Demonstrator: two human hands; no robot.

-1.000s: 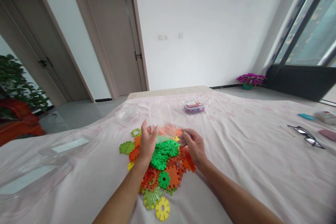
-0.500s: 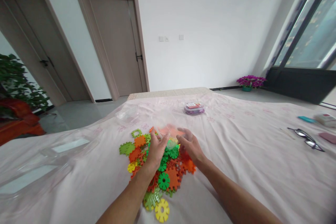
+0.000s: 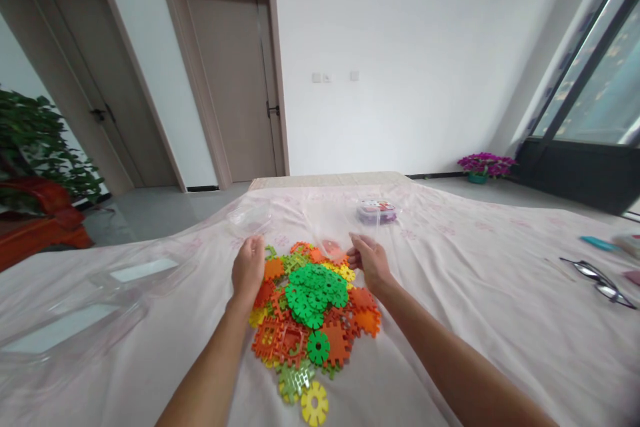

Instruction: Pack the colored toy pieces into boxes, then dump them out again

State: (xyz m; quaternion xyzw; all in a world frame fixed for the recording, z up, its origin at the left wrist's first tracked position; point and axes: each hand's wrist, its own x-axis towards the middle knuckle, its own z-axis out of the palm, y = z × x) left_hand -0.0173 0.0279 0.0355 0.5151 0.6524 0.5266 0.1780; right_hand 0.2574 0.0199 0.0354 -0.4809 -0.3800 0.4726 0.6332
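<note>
A heap of flat plastic gear-shaped pieces (image 3: 313,310) in green, orange and yellow lies on the pink bedsheet (image 3: 475,307). My left hand (image 3: 249,268) rests at the heap's left edge, back up and fingers curled under; whatever they hold is hidden. My right hand (image 3: 367,259) is at the heap's far right corner, fingers pinched on the edge of a clear plastic bag (image 3: 330,223). The bag lies slack beyond the heap with a few orange pieces showing through it.
A clear plastic box (image 3: 95,310) lies on the sheet at the left. A small clear case with purple contents (image 3: 377,211) sits beyond the bag. At the right edge are glasses (image 3: 597,280) and a teal object (image 3: 597,243). Another clear wrapper (image 3: 250,217) lies behind my left hand.
My left hand let go of the bag and moved left to the heap's edge. The green pieces that sat under the bag now lie uncovered on the heap. My right hand shifted slightly away from me.
</note>
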